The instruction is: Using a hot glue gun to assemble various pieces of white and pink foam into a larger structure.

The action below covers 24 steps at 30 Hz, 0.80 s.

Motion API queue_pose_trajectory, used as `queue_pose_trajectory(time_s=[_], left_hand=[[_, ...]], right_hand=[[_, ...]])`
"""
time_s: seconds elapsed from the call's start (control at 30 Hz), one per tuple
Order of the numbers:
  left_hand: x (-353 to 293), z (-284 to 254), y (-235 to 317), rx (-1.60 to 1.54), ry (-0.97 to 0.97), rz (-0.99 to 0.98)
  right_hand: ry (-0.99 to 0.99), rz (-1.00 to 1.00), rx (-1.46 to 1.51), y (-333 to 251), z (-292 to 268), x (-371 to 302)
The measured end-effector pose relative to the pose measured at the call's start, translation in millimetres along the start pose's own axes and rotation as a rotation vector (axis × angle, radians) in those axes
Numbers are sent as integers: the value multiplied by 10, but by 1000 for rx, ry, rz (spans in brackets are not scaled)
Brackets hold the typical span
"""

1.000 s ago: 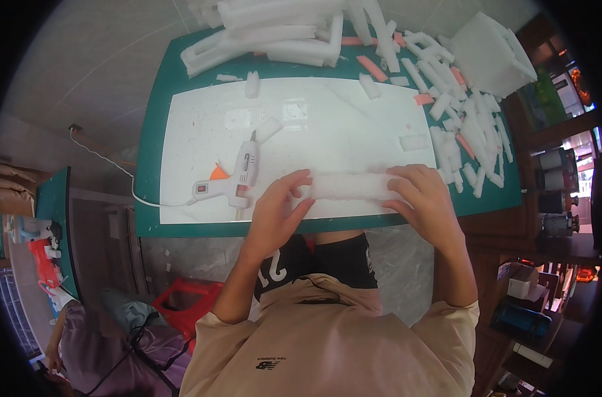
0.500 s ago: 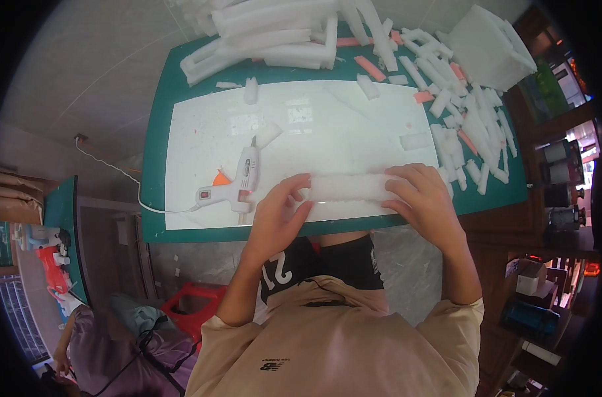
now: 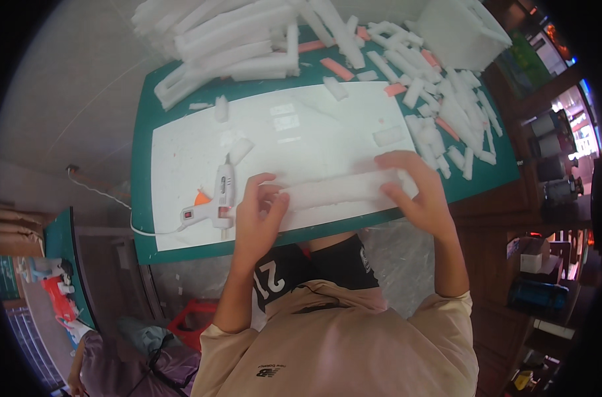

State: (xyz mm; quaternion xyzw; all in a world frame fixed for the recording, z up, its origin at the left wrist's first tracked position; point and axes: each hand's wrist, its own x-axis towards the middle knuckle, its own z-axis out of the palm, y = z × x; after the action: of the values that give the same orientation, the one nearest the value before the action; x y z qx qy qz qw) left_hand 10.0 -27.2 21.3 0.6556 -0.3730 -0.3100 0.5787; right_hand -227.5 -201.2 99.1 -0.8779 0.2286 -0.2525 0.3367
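Left hand (image 3: 260, 215) pinches left end of white foam strip (image 3: 341, 189); right hand (image 3: 421, 193) curved round right end, thumb and fingers parted, contact unclear. Strip over white board (image 3: 314, 142), near front edge. Glue gun (image 3: 225, 188) lies left of left hand; foam offcuts (image 3: 463, 118) far right, long foam pieces (image 3: 231, 56) at back, green tabletop (image 3: 143, 178) underneath.

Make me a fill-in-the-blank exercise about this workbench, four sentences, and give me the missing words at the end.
1. The glue gun lies to the ____ of the left hand.
2. The trigger of the glue gun is coloured ____.
3. As the wearer sees it, the right hand is at the ____ end of the white foam strip.
4. The white sheet lies on a tabletop coloured ____.

Missing words: left; orange; right; green.
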Motion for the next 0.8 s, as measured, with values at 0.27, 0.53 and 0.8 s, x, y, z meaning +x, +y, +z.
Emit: queue_pose_trajectory(time_s=[0.27, 0.53, 0.8], left_hand=[[35, 2, 16, 36, -4, 4], [56, 13, 49, 59, 13, -12], [34, 41, 119, 54, 24, -61]], right_hand=[[-52, 371, 559, 482, 3, -101], [-107, 472, 684, 560, 123, -108], [-119, 471, 715, 569, 113, -139]])
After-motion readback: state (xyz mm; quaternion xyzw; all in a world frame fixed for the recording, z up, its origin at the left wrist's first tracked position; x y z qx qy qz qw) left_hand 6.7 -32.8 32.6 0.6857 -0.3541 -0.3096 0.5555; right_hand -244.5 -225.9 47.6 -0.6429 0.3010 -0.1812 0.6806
